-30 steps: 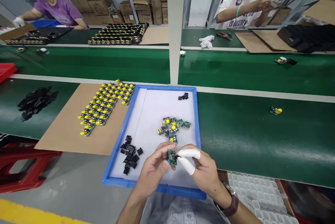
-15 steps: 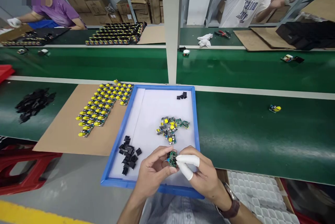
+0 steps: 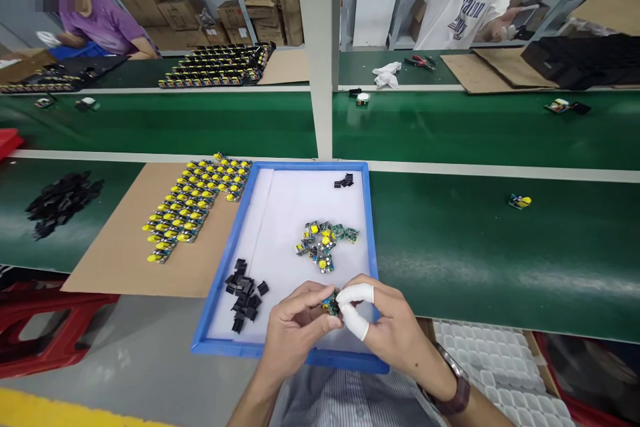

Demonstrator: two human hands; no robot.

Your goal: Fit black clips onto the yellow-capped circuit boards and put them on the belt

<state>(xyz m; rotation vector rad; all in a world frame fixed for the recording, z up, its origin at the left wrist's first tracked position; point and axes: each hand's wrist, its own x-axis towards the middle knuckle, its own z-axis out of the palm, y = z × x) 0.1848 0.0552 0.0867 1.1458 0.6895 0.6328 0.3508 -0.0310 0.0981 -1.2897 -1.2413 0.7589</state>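
Observation:
Between thumb and fingers, my left hand (image 3: 296, 326) grips a small green circuit board (image 3: 332, 304) above the near part of the blue-rimmed tray (image 3: 371, 240). My right hand (image 3: 395, 324), with white covers on thumb and forefinger, is closed in a pinch at the board's right edge. Its fingertips hide whatever small part may lie between them. Farther up the tray lies a loose cluster of circuit boards (image 3: 325, 238) with yellow parts. Black plastic pieces (image 3: 245, 290) are heaped at the tray's left, and a few black pieces (image 3: 344, 180) lie in its far right corner.
Left of the tray, rows of yellow-topped boards (image 3: 195, 204) stand on cardboard (image 3: 115, 240), beside a black pile (image 3: 63, 204). A lone board (image 3: 520, 201) lies on the green surface at right. A conveyor belt (image 3: 225, 122) runs behind; two people are across it.
The board in my left hand has tilted, showing less of its green face. My right fingertips have closed in on its edge. Boards on the conveyor have shifted slightly right.

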